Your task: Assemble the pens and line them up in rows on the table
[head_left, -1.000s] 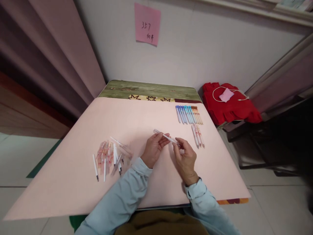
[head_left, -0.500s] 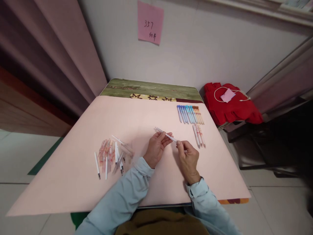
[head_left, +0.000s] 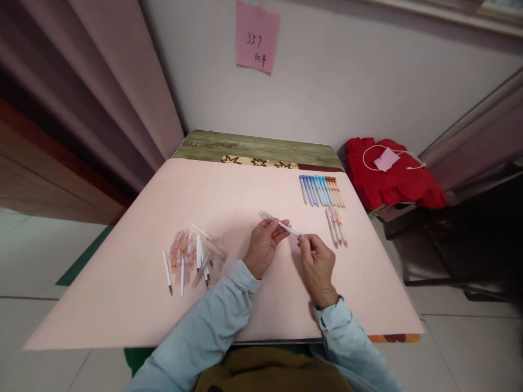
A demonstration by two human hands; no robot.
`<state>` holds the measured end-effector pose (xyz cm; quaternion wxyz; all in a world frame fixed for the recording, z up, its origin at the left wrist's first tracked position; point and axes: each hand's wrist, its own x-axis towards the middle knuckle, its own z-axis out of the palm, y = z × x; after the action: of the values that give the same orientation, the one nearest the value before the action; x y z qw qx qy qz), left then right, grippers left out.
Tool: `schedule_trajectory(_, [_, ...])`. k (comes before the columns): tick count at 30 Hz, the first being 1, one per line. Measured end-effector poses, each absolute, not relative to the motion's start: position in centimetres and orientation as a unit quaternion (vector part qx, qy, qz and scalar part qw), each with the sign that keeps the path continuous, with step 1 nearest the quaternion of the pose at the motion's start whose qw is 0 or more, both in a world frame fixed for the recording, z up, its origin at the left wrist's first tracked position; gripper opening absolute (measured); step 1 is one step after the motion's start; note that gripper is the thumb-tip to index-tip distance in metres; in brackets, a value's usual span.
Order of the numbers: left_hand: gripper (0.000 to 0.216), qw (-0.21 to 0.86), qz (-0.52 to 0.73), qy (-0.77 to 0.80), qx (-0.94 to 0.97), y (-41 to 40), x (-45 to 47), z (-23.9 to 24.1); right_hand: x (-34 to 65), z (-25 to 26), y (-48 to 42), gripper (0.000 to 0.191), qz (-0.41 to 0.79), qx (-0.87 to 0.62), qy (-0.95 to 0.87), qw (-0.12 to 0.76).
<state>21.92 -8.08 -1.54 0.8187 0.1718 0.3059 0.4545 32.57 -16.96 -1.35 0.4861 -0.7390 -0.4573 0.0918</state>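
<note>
My left hand [head_left: 265, 245] is closed round the middle of a clear, whitish pen barrel [head_left: 273, 220] held above a pink sheet [head_left: 229, 185] that covers the table. My right hand [head_left: 316, 261] pinches the barrel's right end with thumb and fingers. The barrel slants from upper left to lower right between the two hands. Left of my hands lies a loose heap of pink pen parts and white refills [head_left: 190, 258].
A neat row of blue and orange pens [head_left: 322, 190] lies at the sheet's far right, with a few pink pens [head_left: 336, 226] just below. A red cloth with a white cord [head_left: 390, 177] sits beside the table. A pink note [head_left: 257, 37] hangs on the wall.
Both hands keep hold of the barrel; my right fingers have slid to pinch its very end. The camera view has shifted slightly.
</note>
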Motion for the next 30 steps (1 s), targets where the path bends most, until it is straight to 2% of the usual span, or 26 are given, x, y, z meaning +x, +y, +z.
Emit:
schedule_trajectory(4, [0.017,0.811,0.463,0.311,0.175,-8.02,21.89,-1.5,32.5,-1.51,-16.89,0.034,0.082,-0.73,-0.448,0.51])
schedule_trajectory(7, [0.019,0.813,0.462,0.308,0.175,-8.01,21.89,-1.53,32.51,-1.45,-16.93,0.029,0.085,-0.736,-0.454,0.495])
schedule_trajectory(10, [0.021,0.815,0.46,0.304,0.179,-7.99,21.89,-1.65,32.56,-1.31,-17.02,0.035,0.104,-0.741,-0.464,0.474])
schedule_trajectory(16, [0.022,0.809,0.464,0.308,0.189,-8.01,21.94,-1.66,32.56,-1.39,-17.01,0.03,0.094,-0.737,-0.454,0.492])
schedule_trajectory(20, [0.025,0.808,0.462,0.309,0.197,-8.08,21.97,-1.61,32.61,-1.32,-17.04,0.04,0.123,-0.74,-0.463,0.472])
schedule_trajectory(27, [0.028,0.8,0.466,0.311,0.215,-8.14,21.99,-1.53,32.59,-1.56,-16.93,0.031,0.109,-0.74,-0.453,0.485])
schedule_trajectory(30, [0.027,0.8,0.462,0.308,0.228,-8.25,21.99,-1.39,32.72,-1.63,-17.04,0.043,0.134,-0.74,-0.459,0.474])
